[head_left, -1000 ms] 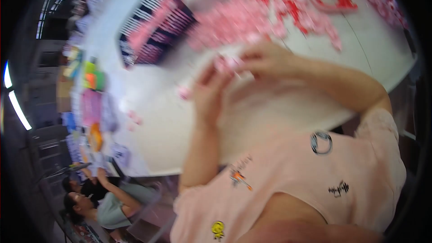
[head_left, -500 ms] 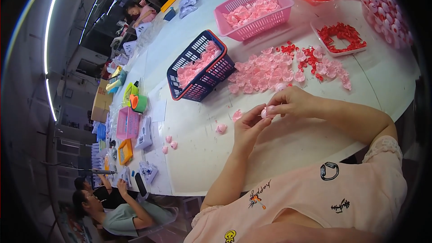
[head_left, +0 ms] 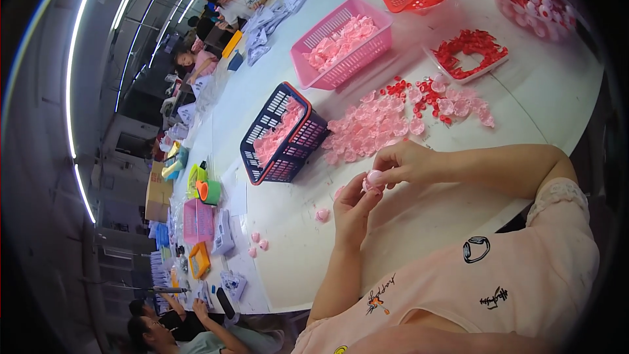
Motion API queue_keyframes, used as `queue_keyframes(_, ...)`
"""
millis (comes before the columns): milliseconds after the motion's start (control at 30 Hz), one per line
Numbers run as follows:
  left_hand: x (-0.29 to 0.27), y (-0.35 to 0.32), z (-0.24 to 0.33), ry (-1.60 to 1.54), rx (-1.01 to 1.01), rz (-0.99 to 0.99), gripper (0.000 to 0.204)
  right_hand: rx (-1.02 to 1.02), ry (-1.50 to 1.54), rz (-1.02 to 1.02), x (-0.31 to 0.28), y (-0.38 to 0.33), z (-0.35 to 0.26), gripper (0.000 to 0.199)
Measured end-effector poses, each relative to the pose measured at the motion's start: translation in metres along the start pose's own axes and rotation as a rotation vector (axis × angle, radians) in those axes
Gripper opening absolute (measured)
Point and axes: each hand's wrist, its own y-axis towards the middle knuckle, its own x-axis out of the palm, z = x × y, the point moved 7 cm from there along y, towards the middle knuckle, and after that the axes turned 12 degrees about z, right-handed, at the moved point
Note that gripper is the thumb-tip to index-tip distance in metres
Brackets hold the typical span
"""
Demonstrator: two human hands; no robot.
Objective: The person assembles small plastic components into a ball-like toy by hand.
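Between my two hands is a small round pink plastic piece (head_left: 373,181), pinched by the fingertips from both sides. My left hand (head_left: 352,210) is closed on its lower left side. My right hand (head_left: 405,162) grips it from the upper right with thumb and fingers. Just beyond them spreads a heap of pale pink petal-like plastic pieces (head_left: 370,124), with small red pieces (head_left: 418,124) along its right side. A single pink ball (head_left: 322,215) lies left of my left hand. Partly hidden behind that hand is another pink piece (head_left: 339,191).
A navy basket (head_left: 298,154), a pink basket (head_left: 341,78) and a red basket (head_left: 419,1) stand beyond the heap. A shallow tray of red pieces (head_left: 478,77) is at right, near a clear bag of pink-white balls (head_left: 537,0). Several co-workers sit along the table's left.
The view has shifted, so table and baskets appear displaced. Both hands still hold the pink piece together, and a larger round part of it shows now.
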Motion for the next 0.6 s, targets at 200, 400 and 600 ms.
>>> queue_keyframes(200,-0.009,0.000,-0.009,0.041,0.042,-0.002,0.042,-0.048,-0.029,-0.006,0.006,-0.005,0.008,0.026)
queue_keyframes(400,-0.014,0.012,-0.007,0.053,0.072,0.115,0.048,0.011,0.130,0.053,0.000,0.010,0.022,0.023)
queue_keyframes(600,-0.024,0.014,0.005,-0.160,0.102,0.101,0.042,0.134,0.279,0.029,0.004,0.006,0.009,0.028)
